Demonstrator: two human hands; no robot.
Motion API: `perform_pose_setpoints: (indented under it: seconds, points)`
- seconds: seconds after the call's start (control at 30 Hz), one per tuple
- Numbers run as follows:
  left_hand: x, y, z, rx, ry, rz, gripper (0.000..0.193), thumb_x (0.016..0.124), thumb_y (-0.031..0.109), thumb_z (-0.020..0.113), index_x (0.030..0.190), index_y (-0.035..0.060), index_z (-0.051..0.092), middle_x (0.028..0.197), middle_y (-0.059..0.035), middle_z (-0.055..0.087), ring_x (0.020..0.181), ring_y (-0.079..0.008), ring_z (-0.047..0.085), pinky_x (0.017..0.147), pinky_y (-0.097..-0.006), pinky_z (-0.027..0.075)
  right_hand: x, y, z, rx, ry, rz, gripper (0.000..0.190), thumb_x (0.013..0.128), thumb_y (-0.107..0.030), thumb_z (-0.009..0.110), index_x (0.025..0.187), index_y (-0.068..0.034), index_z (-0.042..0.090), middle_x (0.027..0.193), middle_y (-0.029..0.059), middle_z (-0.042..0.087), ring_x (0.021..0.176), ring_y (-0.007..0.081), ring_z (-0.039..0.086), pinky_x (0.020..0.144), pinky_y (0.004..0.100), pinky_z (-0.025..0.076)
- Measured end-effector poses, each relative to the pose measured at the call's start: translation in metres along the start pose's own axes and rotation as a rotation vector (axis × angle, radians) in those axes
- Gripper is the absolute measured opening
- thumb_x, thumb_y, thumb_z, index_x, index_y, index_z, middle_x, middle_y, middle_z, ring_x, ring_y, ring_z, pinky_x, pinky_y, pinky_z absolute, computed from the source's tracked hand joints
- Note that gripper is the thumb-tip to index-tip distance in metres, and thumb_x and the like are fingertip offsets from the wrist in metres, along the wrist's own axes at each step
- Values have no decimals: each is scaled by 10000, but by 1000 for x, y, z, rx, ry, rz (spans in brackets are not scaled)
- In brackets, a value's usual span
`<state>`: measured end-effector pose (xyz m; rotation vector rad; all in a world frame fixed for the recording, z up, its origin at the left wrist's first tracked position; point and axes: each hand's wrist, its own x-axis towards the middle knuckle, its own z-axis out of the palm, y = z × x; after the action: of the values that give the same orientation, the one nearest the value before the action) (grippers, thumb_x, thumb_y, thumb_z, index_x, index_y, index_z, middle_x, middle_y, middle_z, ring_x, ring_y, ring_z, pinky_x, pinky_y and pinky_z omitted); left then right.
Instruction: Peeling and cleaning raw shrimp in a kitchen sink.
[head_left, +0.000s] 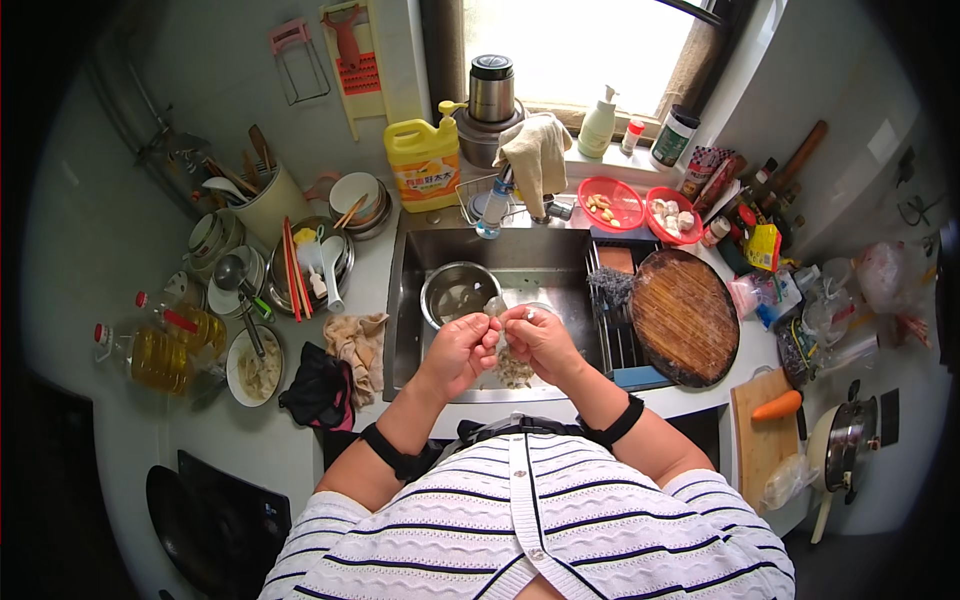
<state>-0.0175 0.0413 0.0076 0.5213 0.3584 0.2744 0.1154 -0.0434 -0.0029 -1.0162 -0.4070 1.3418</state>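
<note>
My left hand (459, 352) and my right hand (546, 343) meet over the steel sink (411, 251). Between their fingertips is a small, pale, translucent food piece (494, 305), perhaps a shrimp; it is too small to be certain. A white scrap (532, 315) sticks to the fingers of my right hand. Just beyond my left hand, a round metal bowl (426, 291) stands in the sink with liquid and a few pale bits inside. Below my hands, a heap of pale brownish scraps (514, 373) lies at the sink's near side, partly covered by my right hand.
A black dish rack (611, 330) and a round wooden chopping board (684, 319) stand at the right. Red baskets hold garlic cloves (602, 210) and garlic bulbs (673, 217). At left are a cloth (358, 352), a plate (238, 394) and oil bottles (157, 364). The draped faucet (534, 161) rises behind.
</note>
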Motion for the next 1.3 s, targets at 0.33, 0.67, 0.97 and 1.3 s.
perform_pose_setpoints:
  seconds: [0.33,0.67,0.97,1.3]
  points:
    - [1,-10,2,507,171,131,208,895,184,413,811,24,517,605,13,482,475,-42,420,441,-183,380,0,1,2,47,15,-53,111,789,-15,505,889,-21,551,713,5,525,598,74,480,527,205,395]
    - [0,-14,2,678,207,272,208,899,167,383,812,21,503,604,13,468,481,-37,408,435,-174,371,-7,-14,12,120,-5,26,166,773,37,391,869,8,523,716,46,513,590,105,497,518,219,425]
    - [1,-15,2,810,242,344,204,899,158,376,829,14,502,606,10,471,476,-36,413,432,-170,368,-4,-5,-4,-31,-84,10,98,762,33,404,763,-14,490,748,47,508,618,103,494,529,217,428]
    - [5,-25,-3,1402,356,705,145,867,133,428,827,19,509,602,-73,514,487,-154,508,445,-267,395,-6,-6,7,-3,-26,14,103,801,-127,575,840,-46,525,698,-12,497,574,59,441,489,178,359]
